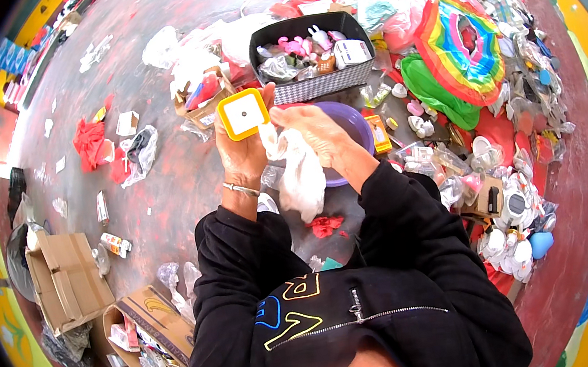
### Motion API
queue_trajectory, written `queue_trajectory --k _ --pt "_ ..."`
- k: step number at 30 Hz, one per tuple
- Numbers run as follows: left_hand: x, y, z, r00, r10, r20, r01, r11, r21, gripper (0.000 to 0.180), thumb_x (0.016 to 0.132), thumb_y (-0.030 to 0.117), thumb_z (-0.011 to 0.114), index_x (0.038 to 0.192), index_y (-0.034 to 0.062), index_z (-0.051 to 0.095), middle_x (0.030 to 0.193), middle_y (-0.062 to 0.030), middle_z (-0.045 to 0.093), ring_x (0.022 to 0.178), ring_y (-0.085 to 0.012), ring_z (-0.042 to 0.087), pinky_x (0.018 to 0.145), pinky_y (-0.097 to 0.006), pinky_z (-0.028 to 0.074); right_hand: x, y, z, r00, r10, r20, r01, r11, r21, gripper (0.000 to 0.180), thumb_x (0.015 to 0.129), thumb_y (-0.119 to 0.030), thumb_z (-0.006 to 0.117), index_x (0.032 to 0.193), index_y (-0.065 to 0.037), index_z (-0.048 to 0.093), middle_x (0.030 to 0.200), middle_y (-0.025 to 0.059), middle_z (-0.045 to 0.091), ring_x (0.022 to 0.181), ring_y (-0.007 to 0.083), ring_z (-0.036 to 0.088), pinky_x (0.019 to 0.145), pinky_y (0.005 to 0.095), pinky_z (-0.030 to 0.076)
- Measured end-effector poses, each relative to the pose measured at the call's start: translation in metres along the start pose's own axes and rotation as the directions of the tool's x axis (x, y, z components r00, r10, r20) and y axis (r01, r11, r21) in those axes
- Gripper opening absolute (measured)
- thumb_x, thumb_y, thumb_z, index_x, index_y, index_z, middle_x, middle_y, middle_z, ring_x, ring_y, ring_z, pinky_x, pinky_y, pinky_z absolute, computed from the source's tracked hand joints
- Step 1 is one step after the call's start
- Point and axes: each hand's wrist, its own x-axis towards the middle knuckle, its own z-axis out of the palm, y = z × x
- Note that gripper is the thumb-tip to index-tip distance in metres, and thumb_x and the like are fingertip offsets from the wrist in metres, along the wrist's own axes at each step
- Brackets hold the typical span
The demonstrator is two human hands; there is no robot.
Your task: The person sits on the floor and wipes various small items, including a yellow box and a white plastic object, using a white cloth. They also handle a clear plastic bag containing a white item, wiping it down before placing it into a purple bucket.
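Observation:
My left hand point(240, 155) is closed around a small square object with a yellow rim, a white face and a dark dot in its middle point(243, 114). My right hand point(323, 133) is beside it, fingers reaching toward its edge and bent over a crumpled white cloth point(300, 186). The cloth hangs down between my forearms. Whether it is fabric or soft plastic I cannot make out. A purple basin point(359, 121) stands on the floor, partly behind my right hand. Just beyond my hands is a dark, checked-sided storage basket point(322, 89) holding toys and small items.
An opened small carton point(205, 115) stands left of the basket. To the right lie a rainbow-coloured ring point(431, 39), a green cloth point(438, 94) and heaps of mixed plastic items point(511, 225). Cardboard boxes point(73, 279) stand at left, one filled with oddments point(168, 326). Red scraps point(326, 226) lie near my feet.

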Motion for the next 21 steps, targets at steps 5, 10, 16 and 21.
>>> queue_trajectory --k 5,10,16,21 --pt "-0.003 -0.006 -0.003 0.995 -0.083 -0.048 0.091 0.976 0.198 0.069 0.088 0.058 0.035 0.126 0.0005 0.044 0.125 -0.0190 0.050 0.111 -0.0281 0.053 0.093 -0.038 0.044 0.014 0.011 -0.011 0.992 0.128 -0.010 -0.128 0.992 0.020 0.024 0.082 -0.019 0.067 0.093 0.001 0.059 0.080 0.0064 0.062 0.066 0.0139 0.061 0.060 0.0257 0.051" --pt "0.002 -0.004 -0.016 0.987 -0.149 -0.062 0.159 0.966 0.206 0.068 0.090 0.054 0.032 0.127 -0.0025 0.042 0.125 -0.0185 0.050 0.109 -0.0280 0.053 0.094 -0.036 0.043 0.027 0.020 -0.022 0.991 0.134 -0.017 -0.132 0.986 0.099 0.024 0.081 -0.016 0.067 0.095 0.001 0.057 0.077 0.0072 0.062 0.064 0.0158 0.061 0.059 0.0267 0.052" --pt "0.001 0.003 -0.020 0.903 -0.056 -0.425 0.170 0.957 0.236 0.071 0.088 0.056 0.033 0.130 -0.0004 0.039 0.125 -0.0131 0.050 0.113 -0.0241 0.048 0.100 -0.038 0.031 0.069 -0.012 -0.038 0.987 0.153 -0.057 -0.138 0.968 0.211 0.024 0.081 -0.015 0.065 0.096 0.002 0.056 0.077 0.0085 0.062 0.059 0.0154 0.060 0.054 0.0269 0.052" --pt "0.007 0.008 -0.032 0.942 0.064 -0.330 0.032 0.960 0.278 0.050 0.091 0.040 0.036 0.117 -0.0003 0.053 0.117 -0.0112 0.057 0.108 -0.0221 0.052 0.095 -0.036 0.036 0.143 -0.061 -0.070 0.967 0.039 -0.250 -0.009 0.993 0.119 0.027 0.081 -0.021 0.064 0.096 0.000 0.056 0.074 0.0080 0.060 0.055 0.0175 0.059 0.048 0.0263 0.050"
